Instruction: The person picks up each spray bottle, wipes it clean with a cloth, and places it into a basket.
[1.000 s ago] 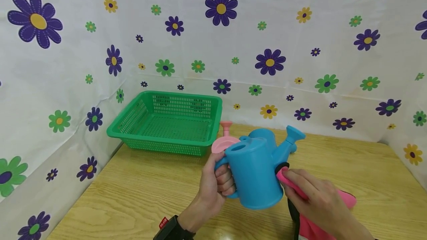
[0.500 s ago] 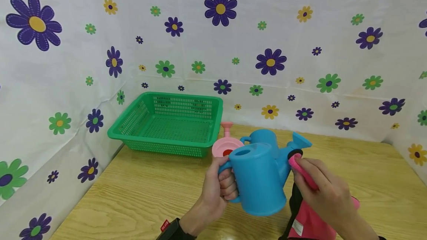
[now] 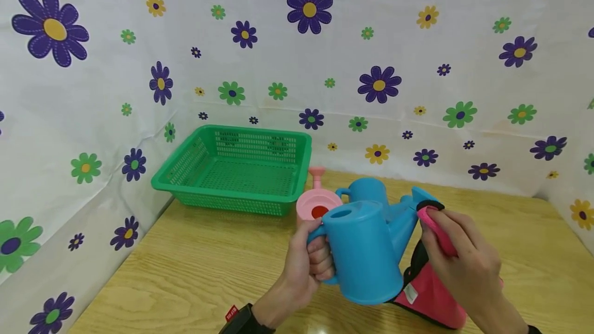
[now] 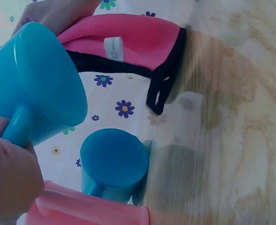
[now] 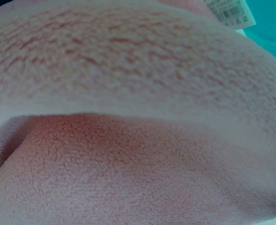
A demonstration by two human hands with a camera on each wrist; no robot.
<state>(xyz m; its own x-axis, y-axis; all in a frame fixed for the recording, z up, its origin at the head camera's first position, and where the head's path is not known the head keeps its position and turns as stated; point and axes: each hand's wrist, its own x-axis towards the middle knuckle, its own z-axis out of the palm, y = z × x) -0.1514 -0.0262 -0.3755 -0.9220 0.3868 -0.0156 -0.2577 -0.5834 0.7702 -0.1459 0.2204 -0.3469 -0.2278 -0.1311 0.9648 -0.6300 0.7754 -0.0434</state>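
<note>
My left hand [image 3: 303,267] grips the handle of a blue watering can [image 3: 364,256], holding it up above the table with its spout toward the right. Bunched in my right hand [image 3: 466,262] is a pink cloth [image 3: 438,293] with black edging and a white label. The cloth touches the upper spout near the sprinkler head, and its loose part hangs below the hand. In the left wrist view the cloth [image 4: 142,40] droops beyond the tilted can [image 4: 44,75]. Cloth fabric [image 5: 138,154] fills most of the right wrist view, hiding the right fingertips there.
Behind the held can stand a second blue watering can [image 3: 368,189] and a pink watering can [image 3: 308,201] with something red inside. A green plastic basket [image 3: 232,201] sits at the back left of the wooden table [image 3: 185,272]. Flower-patterned sheeting [image 3: 260,55] walls the back and sides.
My right hand has slid the cloth up along the spout, from its base to near the sprinkler head. The held can has shifted slightly right and down, still in my left hand.
</note>
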